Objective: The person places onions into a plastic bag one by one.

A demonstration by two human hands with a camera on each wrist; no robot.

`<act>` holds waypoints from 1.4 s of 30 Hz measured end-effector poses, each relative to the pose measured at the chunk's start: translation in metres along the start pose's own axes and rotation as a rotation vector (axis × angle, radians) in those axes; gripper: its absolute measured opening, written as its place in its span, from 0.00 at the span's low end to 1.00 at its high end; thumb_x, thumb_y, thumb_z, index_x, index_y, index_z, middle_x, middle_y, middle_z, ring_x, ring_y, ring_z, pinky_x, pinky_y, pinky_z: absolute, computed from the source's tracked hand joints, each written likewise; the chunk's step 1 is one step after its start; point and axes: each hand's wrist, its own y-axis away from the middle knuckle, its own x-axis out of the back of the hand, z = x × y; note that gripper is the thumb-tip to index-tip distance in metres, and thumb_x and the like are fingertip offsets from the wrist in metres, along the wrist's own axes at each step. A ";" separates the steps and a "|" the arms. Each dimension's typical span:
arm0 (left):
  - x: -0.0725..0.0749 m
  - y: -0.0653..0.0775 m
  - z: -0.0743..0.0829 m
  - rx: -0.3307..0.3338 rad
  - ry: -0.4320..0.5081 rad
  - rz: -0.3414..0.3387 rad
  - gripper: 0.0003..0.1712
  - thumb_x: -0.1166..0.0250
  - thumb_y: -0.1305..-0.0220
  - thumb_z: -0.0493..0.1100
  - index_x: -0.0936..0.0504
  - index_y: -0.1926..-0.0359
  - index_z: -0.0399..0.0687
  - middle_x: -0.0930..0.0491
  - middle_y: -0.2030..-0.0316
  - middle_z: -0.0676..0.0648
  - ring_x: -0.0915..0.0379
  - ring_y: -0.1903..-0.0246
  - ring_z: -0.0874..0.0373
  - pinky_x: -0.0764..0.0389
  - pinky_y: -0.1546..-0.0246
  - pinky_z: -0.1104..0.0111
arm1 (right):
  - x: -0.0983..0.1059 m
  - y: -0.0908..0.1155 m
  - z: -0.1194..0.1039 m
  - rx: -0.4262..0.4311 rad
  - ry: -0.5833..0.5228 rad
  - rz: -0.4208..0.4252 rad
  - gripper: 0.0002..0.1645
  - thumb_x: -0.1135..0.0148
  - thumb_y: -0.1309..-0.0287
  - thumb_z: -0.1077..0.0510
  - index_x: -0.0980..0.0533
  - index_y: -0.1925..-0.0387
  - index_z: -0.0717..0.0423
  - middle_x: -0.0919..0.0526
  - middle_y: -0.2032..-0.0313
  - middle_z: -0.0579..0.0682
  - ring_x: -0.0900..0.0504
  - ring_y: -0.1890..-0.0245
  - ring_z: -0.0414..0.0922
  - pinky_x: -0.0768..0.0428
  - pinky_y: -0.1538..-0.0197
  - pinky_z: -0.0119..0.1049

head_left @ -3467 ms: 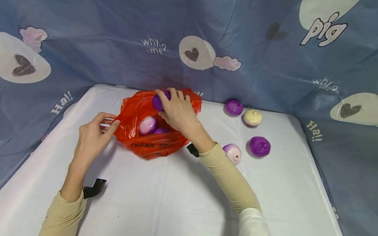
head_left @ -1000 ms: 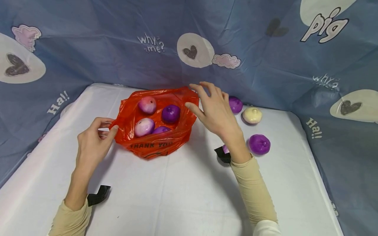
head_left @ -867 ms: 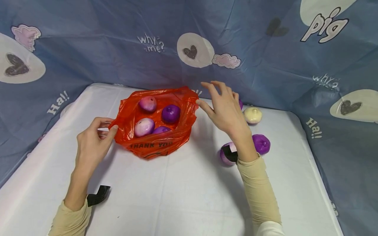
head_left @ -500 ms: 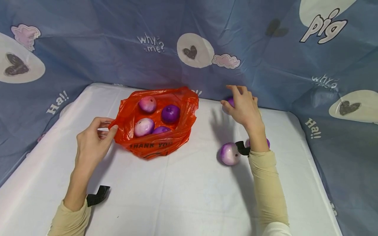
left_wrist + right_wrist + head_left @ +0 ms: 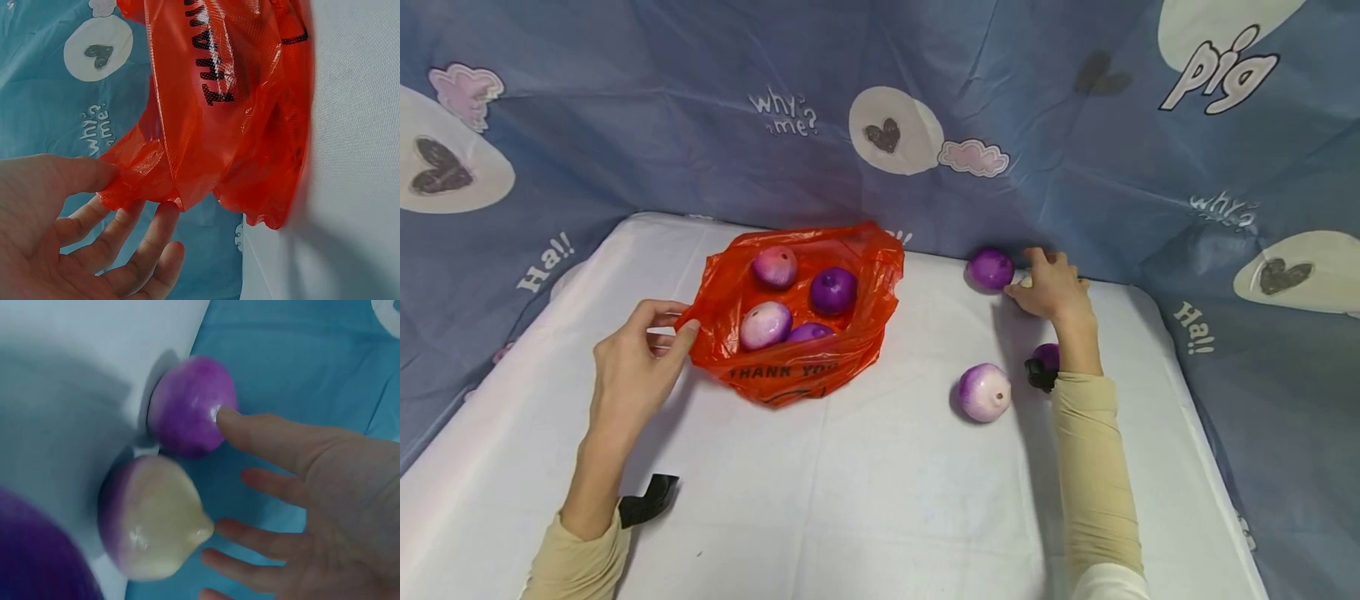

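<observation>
My left hand (image 5: 640, 362) pinches the left rim of a red plastic bag (image 5: 868, 329) printed THANK YOU, and its mouth gapes upward. In the left wrist view the thumb and fingers grip a fold of the thin plastic. Several onions lie inside, among them a pinkish one (image 5: 775, 266) and a deep purple one (image 5: 833, 290). My right hand (image 5: 1056, 292) hovers at the back right with fingers spread around a cream-and-purple onion (image 5: 156, 515). It hides most of that onion in the head view. A purple onion (image 5: 194, 406) sits beside it, overlapped by the thumb tip.
Nearer the middle right, a white-and-purple onion (image 5: 984, 392) rests on the white cloth (image 5: 865, 500). Another purple onion (image 5: 1047, 357) is partly covered by the right wrist and its black strap mount. A blue printed curtain (image 5: 700, 150) rises behind the table's back edge.
My right hand has left the bag empty, leaving onions inside, and moved right and down to the cream-and-purple onion. The left hand keeps its pinch on the bag's rim.
</observation>
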 end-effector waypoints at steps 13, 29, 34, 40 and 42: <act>-0.001 0.001 0.000 -0.029 -0.003 0.000 0.18 0.32 0.26 0.47 0.15 0.41 0.46 0.09 0.50 0.39 0.35 0.67 0.96 0.30 0.62 0.94 | -0.008 0.004 0.024 -0.037 0.052 -0.054 0.39 0.37 0.28 0.48 0.38 0.23 0.57 0.37 0.30 0.81 0.28 0.34 0.79 0.26 0.35 0.75; -0.003 0.002 0.001 -0.010 0.001 0.001 0.18 0.32 0.27 0.48 0.15 0.41 0.48 0.09 0.49 0.40 0.34 0.68 0.96 0.31 0.63 0.93 | -0.011 0.006 0.022 -0.031 0.047 -0.037 0.38 0.34 0.27 0.53 0.37 0.23 0.56 0.38 0.29 0.79 0.24 0.37 0.79 0.24 0.36 0.74; -0.003 0.003 0.000 -0.010 -0.006 -0.003 0.18 0.32 0.26 0.48 0.15 0.41 0.48 0.09 0.49 0.40 0.34 0.68 0.96 0.32 0.63 0.94 | -0.013 0.008 0.022 -0.024 0.054 -0.033 0.39 0.34 0.26 0.53 0.38 0.22 0.56 0.38 0.29 0.79 0.24 0.37 0.79 0.24 0.36 0.74; -0.003 0.004 0.000 -0.004 -0.013 -0.008 0.19 0.33 0.26 0.49 0.15 0.40 0.48 0.09 0.49 0.39 0.35 0.68 0.96 0.32 0.63 0.95 | -0.012 0.013 0.018 -0.016 0.048 0.006 0.38 0.35 0.26 0.51 0.37 0.22 0.55 0.38 0.27 0.78 0.23 0.38 0.78 0.24 0.37 0.73; -0.003 0.004 0.001 -0.006 -0.013 -0.006 0.19 0.32 0.26 0.48 0.15 0.40 0.47 0.09 0.49 0.38 0.35 0.68 0.97 0.32 0.63 0.95 | -0.009 0.017 0.014 -0.013 0.046 0.036 0.38 0.36 0.26 0.50 0.38 0.22 0.55 0.38 0.26 0.77 0.23 0.38 0.78 0.23 0.38 0.73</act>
